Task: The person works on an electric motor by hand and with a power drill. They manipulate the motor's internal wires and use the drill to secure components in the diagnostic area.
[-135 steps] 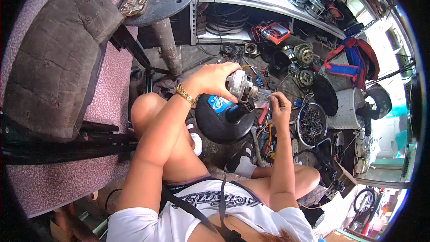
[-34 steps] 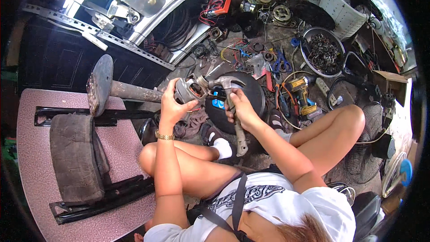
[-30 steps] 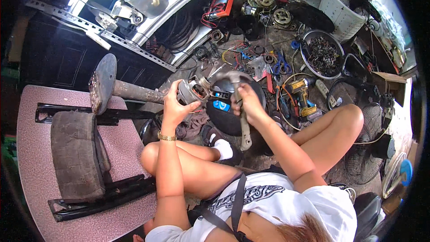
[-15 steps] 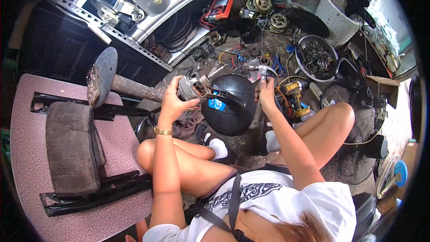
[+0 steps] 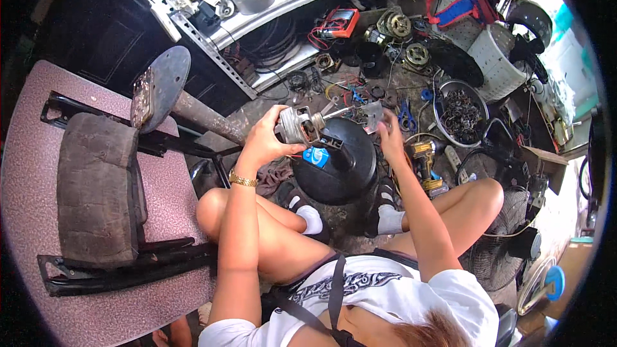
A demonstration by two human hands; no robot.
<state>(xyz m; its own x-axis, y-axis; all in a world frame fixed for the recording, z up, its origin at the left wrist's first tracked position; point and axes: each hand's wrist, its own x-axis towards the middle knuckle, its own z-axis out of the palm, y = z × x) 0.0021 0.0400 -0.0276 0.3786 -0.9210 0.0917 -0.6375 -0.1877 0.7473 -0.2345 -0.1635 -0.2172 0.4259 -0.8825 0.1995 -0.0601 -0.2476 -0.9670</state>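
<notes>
My left hand, with a gold watch on the wrist, is closed round a metal fan motor. The motor's thin shaft points up and to the right. Below it, the black round fan base stands on the floor between my feet; its short neck reaches up to the motor. To the right of the motor, my right hand is closed on a hammer, whose head and handle are smeared by motion. The hammer's exact angle cannot be made out.
A yellow cordless drill, blue-handled scissors and a metal bowl of small parts lie to the right. Fan motors and an orange multimeter are farther back. A pink table and a rusty post flank my left.
My left hand and the motor appear farther right and tilted differently, with the shaft shown more sideways. My right hand has lowered slightly, and the hammer has become blurred. The whole view has shifted.
</notes>
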